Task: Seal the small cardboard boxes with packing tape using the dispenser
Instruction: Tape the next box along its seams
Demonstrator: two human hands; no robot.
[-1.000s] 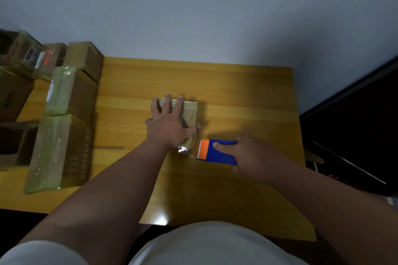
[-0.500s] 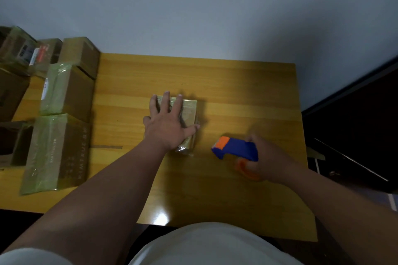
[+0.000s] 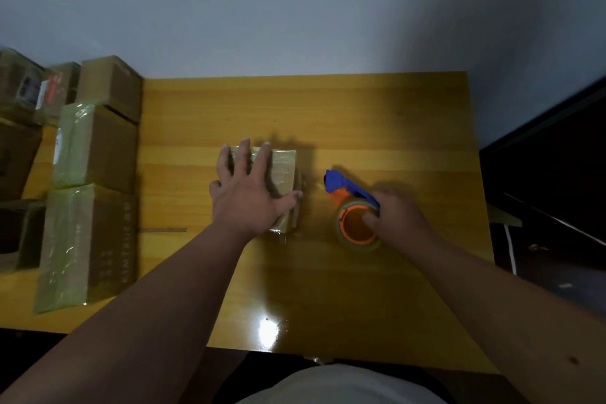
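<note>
Lowered to the table [image 3: 377, 115], right hand [image 3: 398, 218] holds dispenser [image 3: 352, 207].

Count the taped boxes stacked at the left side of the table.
3 clearly taped: the near box, the middle box, and the far-left box at the frame edge. A plain brown box shows no tape; others may be cut off.

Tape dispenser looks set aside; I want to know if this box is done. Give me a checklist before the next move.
1. Small box held steady: ok, left hand presses flat on it.
2. Tape on its top: ok, glossy film shows.
3. Tape cut from tape dispenser: cannot tell.
4. Dispenser in grasp: ok, right hand holds it.
5. Room on table: ok.
</note>
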